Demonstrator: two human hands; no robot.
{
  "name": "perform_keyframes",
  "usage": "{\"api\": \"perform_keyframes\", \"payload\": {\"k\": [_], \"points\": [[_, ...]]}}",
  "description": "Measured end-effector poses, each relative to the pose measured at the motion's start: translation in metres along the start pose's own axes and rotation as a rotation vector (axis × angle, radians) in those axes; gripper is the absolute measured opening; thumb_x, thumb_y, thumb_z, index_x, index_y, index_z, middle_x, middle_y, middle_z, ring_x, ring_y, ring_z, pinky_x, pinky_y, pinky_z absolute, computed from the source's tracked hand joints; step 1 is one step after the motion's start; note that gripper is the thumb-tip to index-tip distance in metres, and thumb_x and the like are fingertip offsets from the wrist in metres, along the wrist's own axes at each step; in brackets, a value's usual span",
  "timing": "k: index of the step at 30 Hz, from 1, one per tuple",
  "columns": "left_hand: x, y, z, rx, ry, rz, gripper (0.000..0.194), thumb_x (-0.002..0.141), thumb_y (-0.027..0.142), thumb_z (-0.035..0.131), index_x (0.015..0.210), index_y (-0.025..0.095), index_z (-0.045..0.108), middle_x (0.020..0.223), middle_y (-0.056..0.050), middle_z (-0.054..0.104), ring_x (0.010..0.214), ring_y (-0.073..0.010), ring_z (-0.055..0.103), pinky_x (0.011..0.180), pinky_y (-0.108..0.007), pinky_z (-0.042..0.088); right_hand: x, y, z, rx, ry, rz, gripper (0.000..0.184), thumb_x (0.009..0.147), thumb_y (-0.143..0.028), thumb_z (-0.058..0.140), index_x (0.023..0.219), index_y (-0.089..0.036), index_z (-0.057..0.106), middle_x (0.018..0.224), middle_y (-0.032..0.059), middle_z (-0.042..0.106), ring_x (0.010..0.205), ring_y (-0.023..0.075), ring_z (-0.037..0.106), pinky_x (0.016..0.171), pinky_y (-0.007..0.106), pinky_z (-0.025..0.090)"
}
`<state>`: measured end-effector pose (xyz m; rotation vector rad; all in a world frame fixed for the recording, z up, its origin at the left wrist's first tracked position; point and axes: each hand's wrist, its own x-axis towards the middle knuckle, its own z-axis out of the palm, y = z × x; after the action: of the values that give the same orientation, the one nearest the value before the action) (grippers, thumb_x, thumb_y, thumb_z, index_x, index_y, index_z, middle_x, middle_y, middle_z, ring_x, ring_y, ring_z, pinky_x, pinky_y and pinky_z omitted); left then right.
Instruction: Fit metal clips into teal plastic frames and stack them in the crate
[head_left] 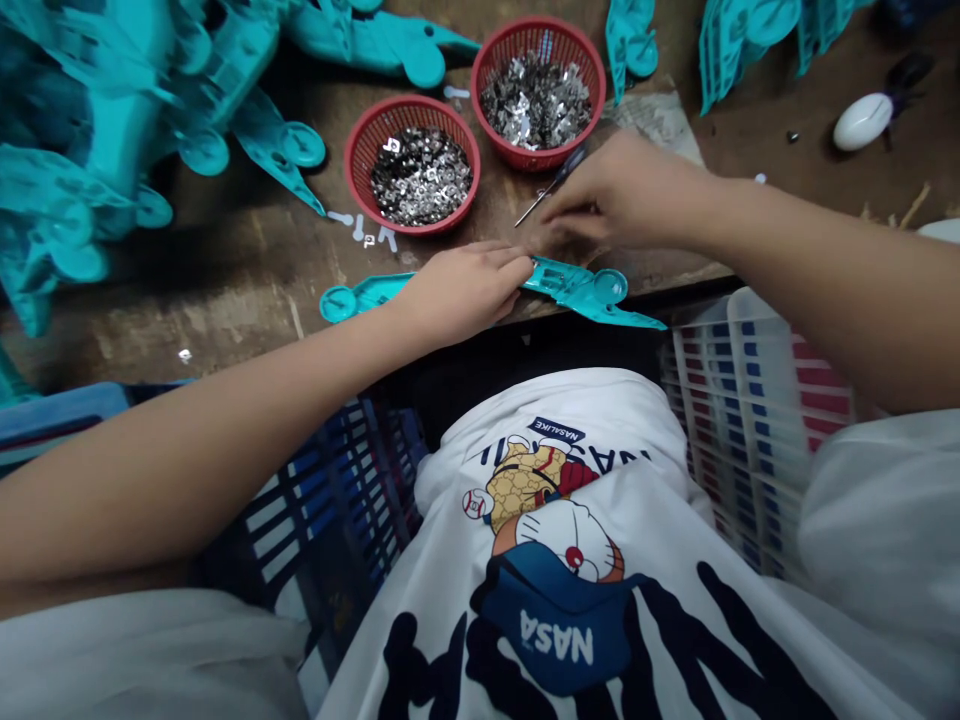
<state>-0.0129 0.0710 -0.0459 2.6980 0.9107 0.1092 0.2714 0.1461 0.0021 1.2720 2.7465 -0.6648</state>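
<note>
A long teal plastic part with round discs lies along the table's front edge. My left hand is closed over its middle, hiding that stretch. Just above the part's right half, my right hand is closed, with a small screwdriver tucked in it. The screwdriver's dark handle passes behind the fingers, and its thin metal shaft points down and left. Whether the right fingertips also pinch something small cannot be made out. Beyond the hands stand two red baskets of small metal pieces, the left basket nearer than the right basket.
Many teal parts are heaped on the left, and others lie at the back right. Small metal clips are scattered by the left basket. A white oval object sits at right. Plastic crates stand below the table edge.
</note>
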Motion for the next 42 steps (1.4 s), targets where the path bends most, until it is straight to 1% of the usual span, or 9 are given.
{"api": "perform_keyframes", "payload": {"k": [2,6,13,17,20,23,28,36,42], "points": [[0.0,0.002,0.001,0.02,0.011,-0.005,0.045,0.122,0.016,0.056,0.157,0.02,0.084,0.158,-0.018,0.089,0.154,-0.037,0.085,0.132,-0.058,0.071,0.004,0.008,0.0,-0.168,0.042,0.108,0.049,0.126,-0.031,0.067,0.167,-0.026,0.093,0.154,0.016,0.094,0.139,0.037,0.089,0.113,0.05,0.061],[-0.003,0.003,-0.001,0.083,-0.003,0.01,0.055,0.122,0.015,0.055,0.169,0.026,0.082,0.173,-0.017,0.083,0.155,-0.0381,0.084,0.129,-0.059,0.072,0.008,0.008,0.005,-0.34,-0.048,0.275,0.061,0.13,-0.034,0.062,0.19,-0.031,0.076,0.167,0.022,0.088,0.138,0.043,0.087,0.102,0.053,0.06],[-0.006,0.0,0.009,0.122,0.059,-0.109,0.043,0.12,0.016,0.058,0.151,0.024,0.088,0.156,-0.017,0.089,0.139,-0.0366,0.089,0.118,-0.054,0.074,-0.003,-0.012,0.002,-0.271,-0.052,0.249,0.05,0.125,-0.033,0.05,0.154,-0.025,0.09,0.176,0.0226,0.079,0.144,0.044,0.077,0.111,0.056,0.057],[-0.006,-0.002,0.016,0.07,0.116,-0.202,0.033,0.116,0.02,0.064,0.145,0.018,0.08,0.134,-0.018,0.09,0.13,-0.0378,0.09,0.114,-0.051,0.075,-0.013,-0.027,-0.008,-0.286,-0.018,0.21,0.038,0.12,-0.035,0.062,0.142,-0.023,0.092,0.148,0.0217,0.092,0.128,0.0431,0.08,0.095,0.048,0.054],[-0.008,-0.005,0.018,0.025,0.159,-0.27,0.038,0.113,0.024,0.071,0.149,0.016,0.075,0.133,-0.018,0.09,0.123,-0.0371,0.091,0.111,-0.051,0.076,-0.022,-0.039,-0.01,-0.276,-0.044,0.143,0.028,0.113,-0.03,0.075,0.131,-0.023,0.095,0.119,0.0168,0.096,0.105,0.0351,0.081,0.075,0.04,0.041],[-0.011,-0.007,0.015,-0.023,0.166,-0.286,0.047,0.113,0.027,0.072,0.159,0.016,0.072,0.142,-0.018,0.09,0.13,-0.0374,0.091,0.117,-0.053,0.076,-0.025,-0.04,0.0,-0.256,-0.088,0.075,0.025,0.111,-0.032,0.077,0.123,-0.025,0.099,0.106,0.0137,0.094,0.092,0.0328,0.08,0.071,0.04,0.037],[-0.01,-0.006,0.007,-0.077,0.072,-0.181,0.053,0.121,0.024,0.06,0.17,0.018,0.079,0.174,-0.021,0.083,0.159,-0.0405,0.083,0.137,-0.061,0.069,-0.021,-0.035,0.019,-0.235,-0.091,0.043,0.03,0.113,-0.037,0.076,0.126,-0.025,0.101,0.1,0.0132,0.092,0.095,0.0373,0.083,0.079,0.042,0.048],[-0.005,-0.01,0.005,-0.064,-0.016,-0.078,0.078,0.122,0.021,0.06,0.2,0.019,0.056,0.203,-0.021,0.06,0.182,-0.0445,0.065,0.154,-0.067,0.056,-0.025,-0.066,-0.005,-0.329,-0.27,0.096,0.044,0.119,-0.017,0.06,0.144,-0.009,0.096,0.126,0.0297,0.094,0.109,0.0437,0.089,0.081,0.045,0.045],[-0.004,-0.011,0.006,-0.1,-0.035,-0.077,0.085,0.118,0.017,0.059,0.203,0.021,0.053,0.203,-0.017,0.06,0.19,-0.0486,0.057,0.157,-0.075,0.05,-0.024,-0.064,-0.002,-0.354,-0.246,0.07,0.039,0.121,-0.019,0.062,0.142,-0.015,0.094,0.121,0.026,0.096,0.102,0.0408,0.087,0.081,0.045,0.051]]}}
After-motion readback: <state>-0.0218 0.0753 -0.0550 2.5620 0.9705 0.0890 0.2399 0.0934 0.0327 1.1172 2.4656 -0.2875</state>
